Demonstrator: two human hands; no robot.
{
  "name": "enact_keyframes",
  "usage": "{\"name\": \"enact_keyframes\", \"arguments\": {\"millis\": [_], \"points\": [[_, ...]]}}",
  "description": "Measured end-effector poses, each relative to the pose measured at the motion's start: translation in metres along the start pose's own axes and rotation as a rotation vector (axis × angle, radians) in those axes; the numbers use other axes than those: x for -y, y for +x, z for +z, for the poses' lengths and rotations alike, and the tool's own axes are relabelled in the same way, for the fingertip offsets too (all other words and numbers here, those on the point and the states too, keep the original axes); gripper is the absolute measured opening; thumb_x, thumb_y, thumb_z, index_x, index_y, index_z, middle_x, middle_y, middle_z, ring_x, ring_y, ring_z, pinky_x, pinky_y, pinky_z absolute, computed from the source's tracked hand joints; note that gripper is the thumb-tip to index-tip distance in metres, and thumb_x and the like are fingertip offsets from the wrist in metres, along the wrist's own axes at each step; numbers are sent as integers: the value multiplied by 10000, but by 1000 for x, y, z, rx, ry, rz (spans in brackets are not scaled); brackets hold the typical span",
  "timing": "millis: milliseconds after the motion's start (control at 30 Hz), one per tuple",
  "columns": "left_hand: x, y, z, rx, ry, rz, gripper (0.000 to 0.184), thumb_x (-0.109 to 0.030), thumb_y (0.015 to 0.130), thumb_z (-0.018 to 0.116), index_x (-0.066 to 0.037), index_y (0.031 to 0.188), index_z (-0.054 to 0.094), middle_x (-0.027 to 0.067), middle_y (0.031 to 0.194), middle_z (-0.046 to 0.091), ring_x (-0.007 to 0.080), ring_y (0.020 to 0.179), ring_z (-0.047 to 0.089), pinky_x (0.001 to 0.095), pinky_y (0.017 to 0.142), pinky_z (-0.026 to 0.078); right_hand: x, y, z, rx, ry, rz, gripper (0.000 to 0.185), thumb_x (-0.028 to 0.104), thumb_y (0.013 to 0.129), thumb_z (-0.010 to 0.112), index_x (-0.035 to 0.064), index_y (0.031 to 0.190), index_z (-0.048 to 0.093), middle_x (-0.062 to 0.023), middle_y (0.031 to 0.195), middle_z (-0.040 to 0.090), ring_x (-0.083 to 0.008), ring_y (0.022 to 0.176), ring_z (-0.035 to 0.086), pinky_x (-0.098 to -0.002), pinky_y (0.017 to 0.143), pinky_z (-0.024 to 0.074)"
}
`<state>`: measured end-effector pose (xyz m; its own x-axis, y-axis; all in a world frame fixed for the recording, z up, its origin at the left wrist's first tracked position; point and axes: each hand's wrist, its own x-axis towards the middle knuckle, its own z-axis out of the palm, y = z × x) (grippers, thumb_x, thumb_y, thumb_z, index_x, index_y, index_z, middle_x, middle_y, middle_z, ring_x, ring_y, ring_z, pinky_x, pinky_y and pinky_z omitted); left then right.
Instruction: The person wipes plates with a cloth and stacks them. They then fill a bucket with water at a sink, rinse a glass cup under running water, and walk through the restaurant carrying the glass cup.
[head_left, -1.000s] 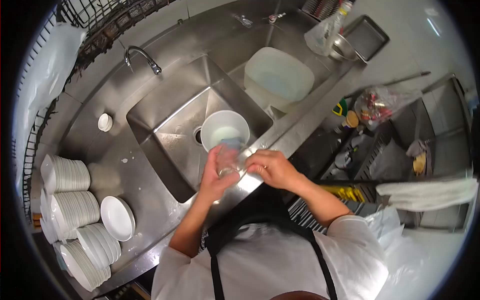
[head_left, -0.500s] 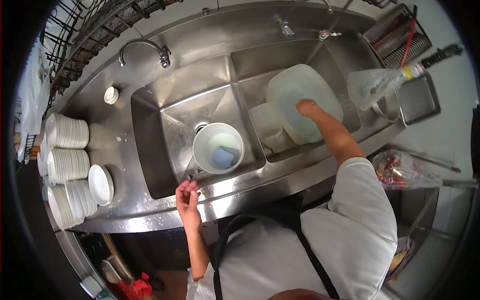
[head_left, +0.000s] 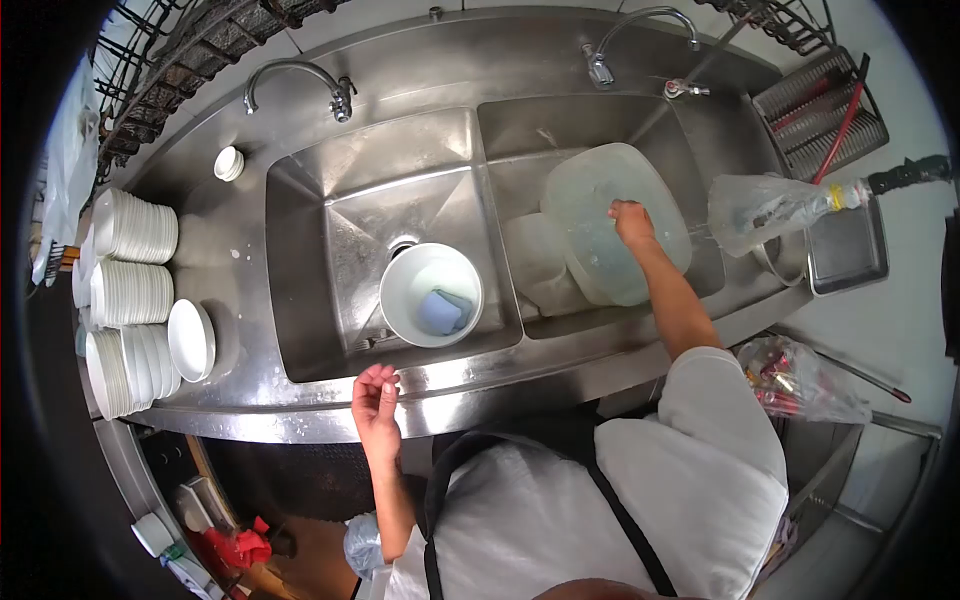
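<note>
My right hand (head_left: pixel 632 224) is over the large translucent plastic tub (head_left: pixel 590 270), which stands in the right sink basin with cloudy water in it. The fingers are curled closed; anything held in them is hidden. Partly beneath the tub lies another translucent container (head_left: pixel 533 250). My left hand (head_left: pixel 377 408) hangs above the front edge of the left basin, holding nothing, its fingers loosely bent and the thumb apart. Near it, a white bucket (head_left: pixel 393 305) sits in the left basin, with a blue sponge or cloth (head_left: pixel 441 314) in pale liquid. Forks (head_left: pixel 374 340) lie beside the bucket.
Stacks of white plates (head_left: pixel 130 290) and a white bowl (head_left: pixel 192 340) stand on the left counter, with small dishes (head_left: pixel 229 163) behind. Two faucets (head_left: pixel 342 100) rise at the back. Right of the basins are a metal tray (head_left: pixel 848 250), a rack (head_left: pixel 820 105) and a plastic-wrapped item (head_left: pixel 760 212).
The view has shifted slightly, with the sink's right side now lower in it. My right hand has moved a little over the tub; my left hand stays in nearly the same pose.
</note>
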<state>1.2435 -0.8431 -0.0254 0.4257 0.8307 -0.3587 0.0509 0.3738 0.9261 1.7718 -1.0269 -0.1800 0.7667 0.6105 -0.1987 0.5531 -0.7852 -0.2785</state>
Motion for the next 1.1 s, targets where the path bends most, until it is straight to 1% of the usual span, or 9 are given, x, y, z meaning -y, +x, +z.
{"name": "enact_keyframes", "arguments": {"millis": [133,233,333,433,533,633,800,1033,1100], "points": [[-9,13,5,78,39,45,329,-133,927,632,-3,1206,516,87,1123,625,146,1001,574,292,928,447,11,-18,-28,-185,-2,-70,143,197,915,570,66,900,625,-206,902,623,-378,870,618,-453,761,487],[-11,21,4,150,29,57,322,-128,932,626,2,1203,514,95,1125,621,143,1011,572,297,946,448,32,-33,-48,-152,15,-137,147,199,915,578,60,893,620,-206,892,625,-387,849,616,-460,740,484],[-14,23,2,206,28,84,320,-121,929,630,3,1199,513,93,1124,619,139,1019,568,283,936,449,37,-33,-47,-198,118,-2,137,192,910,571,74,940,632,-192,972,639,-375,893,630,-444,779,502],[-16,19,-4,224,21,89,327,-122,923,641,1,1198,515,84,1120,620,132,1015,565,273,927,446,37,-35,-40,-271,226,-14,118,171,904,582,75,941,639,-192,939,649,-368,875,636,-450,773,499],[-15,15,-14,230,27,84,328,-123,922,643,-3,1199,516,82,1122,620,131,1015,563,277,927,446,41,-32,-41,-163,59,73,115,167,903,587,75,939,646,-192,915,658,-361,882,638,-452,770,499],[-10,9,-30,234,32,72,329,-125,921,644,-3,1199,516,83,1126,620,134,1020,561,284,930,444,47,-43,-42,-234,91,65,100,147,895,590,74,920,653,-190,909,662,-360,892,637,-448,770,503],[1,10,-48,210,18,66,394,-131,891,680,-6,1223,509,95,1131,623,155,1034,574,299,929,451,78,-68,-61,-126,126,-85,107,142,888,610,62,922,672,-196,904,657,-370,879,633,-453,755,499],[-22,52,37,510,611,404,736,-281,730,827,-19,1312,462,199,1263,569,331,1168,565,399,980,452,209,-143,-133,-99,298,-472,108,136,861,647,43,905,684,-174,830,657,-347,768,628,-411,699,494],[-26,76,69,489,693,635,786,-244,731,829,-15,1354,409,159,1296,554,285,1125,579,369,974,452,245,-158,-147,-43,368,-553,111,131,854,653,39,909,685,-165,819,662,-331,762,636,-393,692,496]]}}
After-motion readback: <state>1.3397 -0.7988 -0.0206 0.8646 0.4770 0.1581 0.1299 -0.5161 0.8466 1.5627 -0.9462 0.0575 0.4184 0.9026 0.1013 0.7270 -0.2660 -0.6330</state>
